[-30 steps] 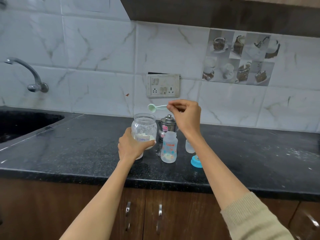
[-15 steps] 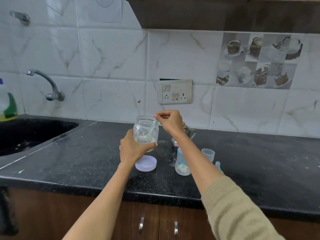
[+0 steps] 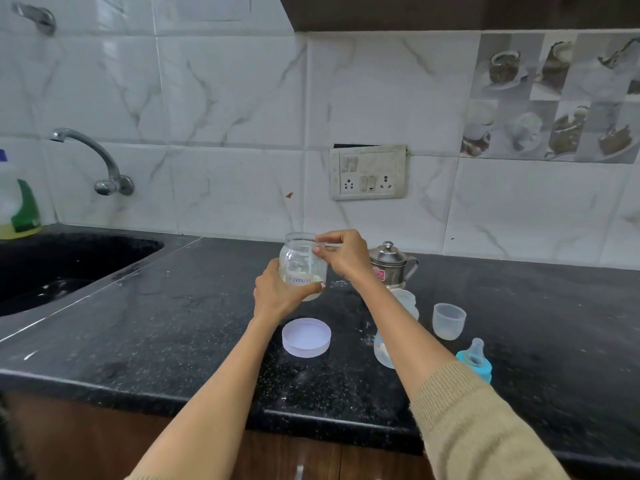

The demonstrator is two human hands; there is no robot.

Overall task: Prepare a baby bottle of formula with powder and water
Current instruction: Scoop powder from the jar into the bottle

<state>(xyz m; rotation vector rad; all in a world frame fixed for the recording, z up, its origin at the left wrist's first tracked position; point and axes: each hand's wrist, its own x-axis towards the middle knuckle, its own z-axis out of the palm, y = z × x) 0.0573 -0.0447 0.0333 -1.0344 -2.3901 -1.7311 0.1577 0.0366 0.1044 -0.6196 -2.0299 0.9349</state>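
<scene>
The step in hand looks like scooping powder. The left hand (image 3: 277, 296) is wrapped around a clear glass jar (image 3: 302, 265), holding it lifted off the black counter (image 3: 156, 323). The right hand (image 3: 341, 254) sits at the jar's open mouth, fingers pinched narrow on what appears to be the handle of a scoop (image 3: 313, 261) that reaches down inside — the scoop's bowl is too faint through the glass to tell whether it is loaded. A low layer of pale powder lies in the bottom of the jar.

The baby bottle (image 3: 388, 344) stands open on the counter just below the right forearm, partly hidden by it, with a little pale stuff at its base. Its blue teat ring (image 3: 476, 362) lies to the right, and a clear cap (image 3: 448, 320) stands just behind that. The jar's white lid (image 3: 306, 337) rests upturned in front of the jar. A small steel pot (image 3: 391, 263) with a lid sits behind the right wrist.

Next, I judge, the scoop must come up level and travel right and down to the bottle's narrow mouth — a steady wrist matters, or powder lands on the counter.

As for writing: the jar's label reads roughly "Formula" in handwritten letters. A pink sticker on the steel pot is too small to read.
</scene>
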